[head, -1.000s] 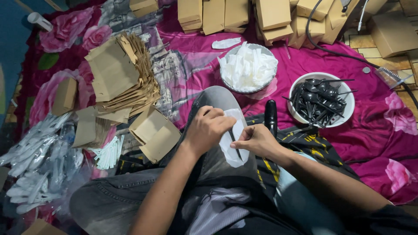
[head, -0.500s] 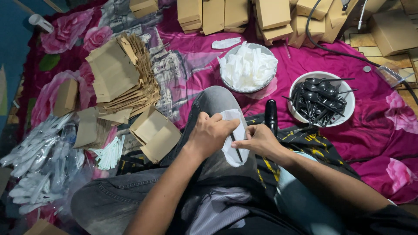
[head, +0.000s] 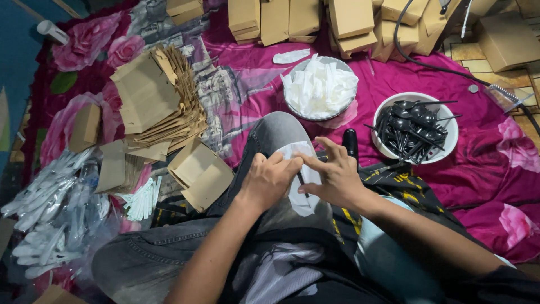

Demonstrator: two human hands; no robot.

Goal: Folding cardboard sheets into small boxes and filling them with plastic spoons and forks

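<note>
Both hands are working together over the person's raised knee: the left hand [head: 270, 181] is curling its fingers down onto a white paper napkin [head: 302, 198] lying across the grey denim trouser leg [head: 270, 135], and the right hand [head: 336, 179] is pinching the napkin's other edge with spread fingers while pressing a thin black plastic utensil [head: 302, 184] against it. Only a short dark sliver of that utensil is showing between the two hands, so its exact kind is not clear. The napkin is draping from the knee down toward the lap.

Just beyond the right hand, a round white bowl [head: 445, 147] is holding a heap of black plastic spoons [head: 410, 126]. Further up, a round clear dish [head: 297, 110] is carrying a pile of folded white napkins [head: 320, 85]. Left of the knee, flat brown paper pouches [head: 199, 174] are lying loose, and a taller fanned stack of brown paper bags [head: 152, 101] is sitting behind them. Sealed clear packets of white cutlery [head: 48, 214] are spreading at the far left. Everything is resting on a magenta floral cloth [head: 484, 191], with a row of brown cardboard boxes [head: 349, 19] lining the top edge.
</note>
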